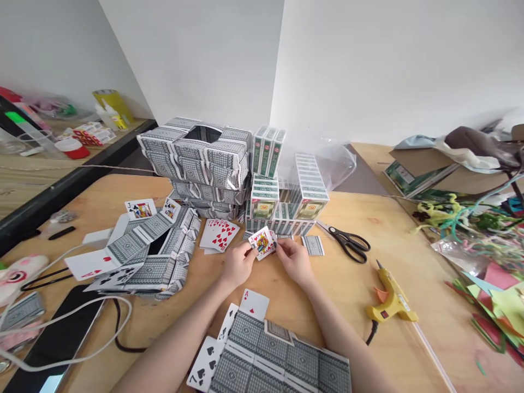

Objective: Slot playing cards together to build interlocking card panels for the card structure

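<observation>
Both hands meet over the middle of the wooden table point(393, 245). My left hand point(239, 266) and my right hand point(293, 260) pinch a small fan of playing cards point(262, 241) between them, a red face card uppermost. Just left of the hands lies a loose fan of red heart cards point(219, 234). A single face-down card point(314, 245) lies just right of my right hand. Close to me sits a woven panel of folded cards point(272, 355) with an ace on top.
Stacked green card boxes point(286, 191) and a woven card box point(200, 155) stand behind the hands. Another woven card piece point(151, 256) lies at left. Black scissors point(347, 240) and a yellow glue gun point(388, 300) lie at right, paper scraps point(491, 256) beyond. A phone point(57, 338) and cables lie at the near left.
</observation>
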`<state>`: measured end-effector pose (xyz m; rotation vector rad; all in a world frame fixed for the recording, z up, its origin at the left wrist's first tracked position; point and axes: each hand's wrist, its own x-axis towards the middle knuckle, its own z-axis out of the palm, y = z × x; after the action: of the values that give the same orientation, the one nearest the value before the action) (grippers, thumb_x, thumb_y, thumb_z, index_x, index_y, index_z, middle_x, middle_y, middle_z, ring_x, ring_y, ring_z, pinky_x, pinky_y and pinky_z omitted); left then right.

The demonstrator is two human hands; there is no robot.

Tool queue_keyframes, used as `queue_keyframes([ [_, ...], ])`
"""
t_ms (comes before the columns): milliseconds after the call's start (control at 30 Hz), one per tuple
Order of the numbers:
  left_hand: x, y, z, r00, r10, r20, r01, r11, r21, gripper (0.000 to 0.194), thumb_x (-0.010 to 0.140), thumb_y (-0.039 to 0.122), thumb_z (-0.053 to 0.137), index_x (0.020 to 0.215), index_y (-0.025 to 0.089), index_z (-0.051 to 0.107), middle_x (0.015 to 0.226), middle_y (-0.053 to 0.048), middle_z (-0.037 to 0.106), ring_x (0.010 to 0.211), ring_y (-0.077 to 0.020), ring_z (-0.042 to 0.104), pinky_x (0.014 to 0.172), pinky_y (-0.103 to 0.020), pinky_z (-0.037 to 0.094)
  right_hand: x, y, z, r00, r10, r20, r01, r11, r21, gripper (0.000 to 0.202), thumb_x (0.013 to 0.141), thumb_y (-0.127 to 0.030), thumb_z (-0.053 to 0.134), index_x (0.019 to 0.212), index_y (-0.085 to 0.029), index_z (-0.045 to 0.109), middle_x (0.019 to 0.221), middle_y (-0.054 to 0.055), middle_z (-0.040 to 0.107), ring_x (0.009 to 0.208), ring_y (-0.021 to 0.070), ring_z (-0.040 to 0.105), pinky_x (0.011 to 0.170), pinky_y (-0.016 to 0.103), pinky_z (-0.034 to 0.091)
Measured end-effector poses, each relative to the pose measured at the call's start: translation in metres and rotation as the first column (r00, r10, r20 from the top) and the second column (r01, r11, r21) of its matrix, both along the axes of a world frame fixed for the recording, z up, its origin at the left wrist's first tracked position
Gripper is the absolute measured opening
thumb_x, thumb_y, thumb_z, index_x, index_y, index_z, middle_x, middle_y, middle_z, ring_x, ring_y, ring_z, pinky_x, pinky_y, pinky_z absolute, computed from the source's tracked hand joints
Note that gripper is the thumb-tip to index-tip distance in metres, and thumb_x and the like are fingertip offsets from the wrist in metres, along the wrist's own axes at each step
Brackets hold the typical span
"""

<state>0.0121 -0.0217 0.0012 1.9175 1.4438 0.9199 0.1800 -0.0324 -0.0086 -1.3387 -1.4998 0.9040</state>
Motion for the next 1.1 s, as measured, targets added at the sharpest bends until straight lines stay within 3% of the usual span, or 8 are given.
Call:
queue_keyframes([
  [200,0.0016,-0.0038,0.0032,0.999,-0.029,-0.017,0.030,0.999,0.034,0.019,0.076,0.023,0.046,0.058,0.016,0.048,0.059,-0.001,0.054,0.058,-0.0119,0.049,0.053,-0.021,0.032,-0.0020,-0.0024,0.0015,0.977,-0.071,0.203,0.053,0.994,0.092,0.018,0.078,-0.028,0.046,0.076,-0.019,0.061,0.070,0.004,0.067,0.060,0.0162,0.061,0.057,0.025,0.048],
  [400,0.0076,-0.0054,0.0060,0.997,-0.076,0.018,0.076,0.997,0.018,0.022,0.076,0.025,0.045,0.056,0.015,0.049,0.058,0.000,0.051,0.054,-0.0103,0.046,0.051,-0.021,0.031,-0.0088,-0.0056,0.0018,0.830,-0.243,0.502,0.151,0.965,0.216,0.016,0.077,-0.025,0.046,0.073,-0.019,0.060,0.065,0.004,0.066,0.056,0.0163,0.061,0.052,0.024,0.043],
  [533,0.0087,-0.0039,0.0069,0.998,-0.058,0.027,0.058,0.998,0.002,0.023,0.074,0.024,0.046,0.053,0.015,0.047,0.053,0.001,0.048,0.050,-0.0091,0.043,0.049,-0.020,0.028,-0.0066,-0.0034,0.0002,0.895,-0.216,0.389,0.154,0.971,0.186,0.015,0.076,-0.026,0.047,0.075,-0.019,0.061,0.063,0.003,0.065,0.054,0.0140,0.059,0.053,0.022,0.044],
  [733,0.0057,-0.0021,0.0046,0.998,-0.063,0.002,0.063,0.998,-0.003,0.020,0.074,0.021,0.046,0.055,0.014,0.048,0.054,0.001,0.049,0.051,-0.0087,0.043,0.048,-0.019,0.028,-0.0016,-0.0002,0.0016,0.974,-0.104,0.199,0.079,0.988,0.131,0.026,0.076,-0.024,0.046,0.093,-0.017,0.064,0.077,0.003,0.067,0.059,0.0141,0.059,0.057,0.023,0.048],
  [1100,0.0053,-0.0032,0.0048,0.996,-0.084,0.035,0.085,0.996,-0.027,0.022,0.073,0.024,0.047,0.053,0.015,0.048,0.051,0.002,0.048,0.048,-0.0084,0.041,0.047,-0.020,0.027,-0.0047,-0.0030,-0.0022,0.937,-0.205,0.284,0.157,0.971,0.182,0.021,0.075,-0.029,0.049,0.079,-0.019,0.067,0.070,0.005,0.068,0.058,0.0165,0.060,0.057,0.025,0.046],
])
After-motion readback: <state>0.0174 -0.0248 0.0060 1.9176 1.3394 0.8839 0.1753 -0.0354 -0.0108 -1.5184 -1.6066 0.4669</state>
